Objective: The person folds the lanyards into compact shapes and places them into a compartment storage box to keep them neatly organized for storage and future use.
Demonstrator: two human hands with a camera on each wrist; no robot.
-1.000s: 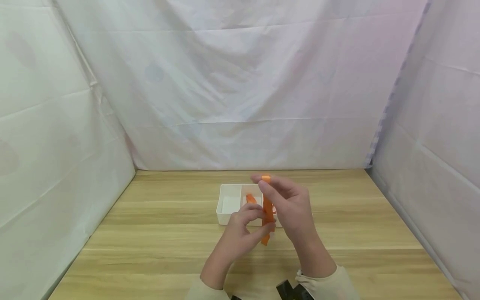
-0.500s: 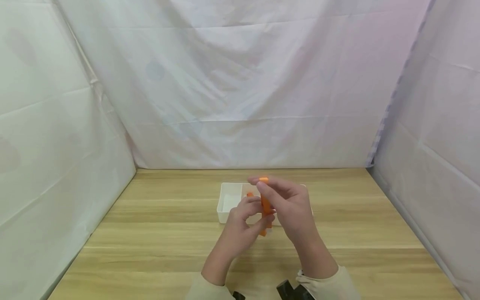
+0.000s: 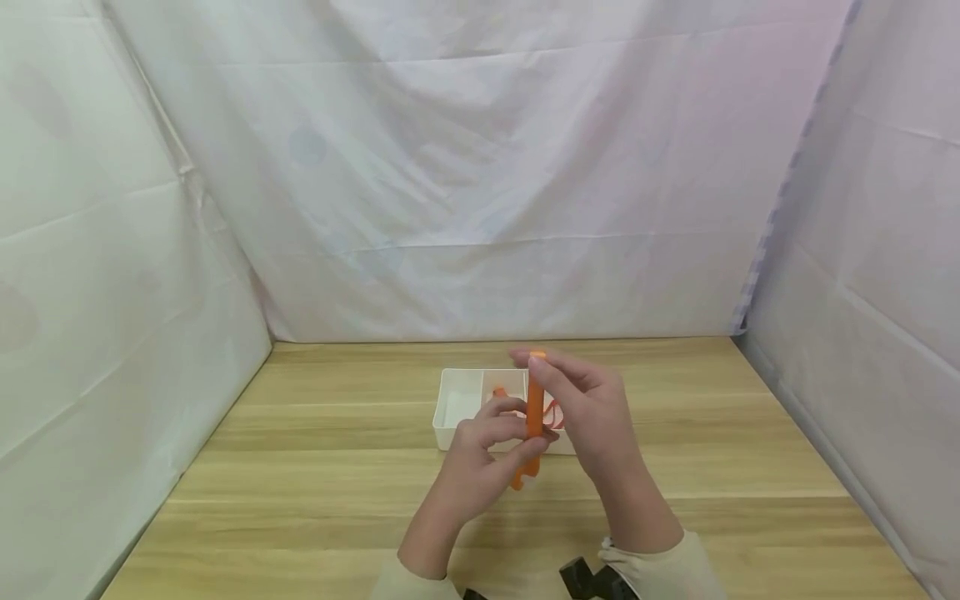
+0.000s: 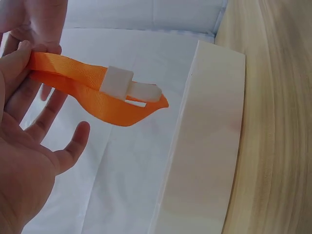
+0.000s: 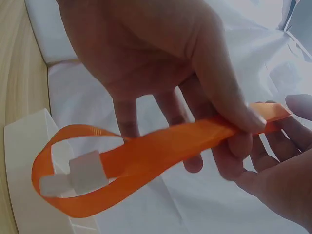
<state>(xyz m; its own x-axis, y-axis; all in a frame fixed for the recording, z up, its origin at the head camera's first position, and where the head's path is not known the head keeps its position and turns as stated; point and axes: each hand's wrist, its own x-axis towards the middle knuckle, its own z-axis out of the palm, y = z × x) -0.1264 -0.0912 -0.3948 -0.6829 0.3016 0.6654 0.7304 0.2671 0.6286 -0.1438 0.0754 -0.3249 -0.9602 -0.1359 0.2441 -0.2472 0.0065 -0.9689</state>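
Upright between both hands stretches an orange strap (image 3: 536, 404), doubled over into a flat band. My right hand (image 3: 596, 408) pinches its top end between thumb and fingers. Lower down, my left hand (image 3: 480, 458) pinches the band with the thumb in front. Below the left hand, the strap opens into a loop. On that loop sits a white plastic buckle (image 5: 87, 173), also plain to see in the left wrist view as a white clip (image 4: 117, 83). Parts of the band are hidden behind fingers.
Behind the hands a white divided box (image 3: 453, 437) stands on the wood-grain table (image 3: 315, 467). Its middle section holds an orange piece (image 3: 500, 392); a red-orange loop (image 3: 553, 414) shows farther right. White cloth (image 3: 480, 167) hangs at the back and sides.
Both hands keep their hold on the strap. Over the last half second the right hand has shifted slightly right, the band looks straighter, and the red-orange loop in the box shows again.
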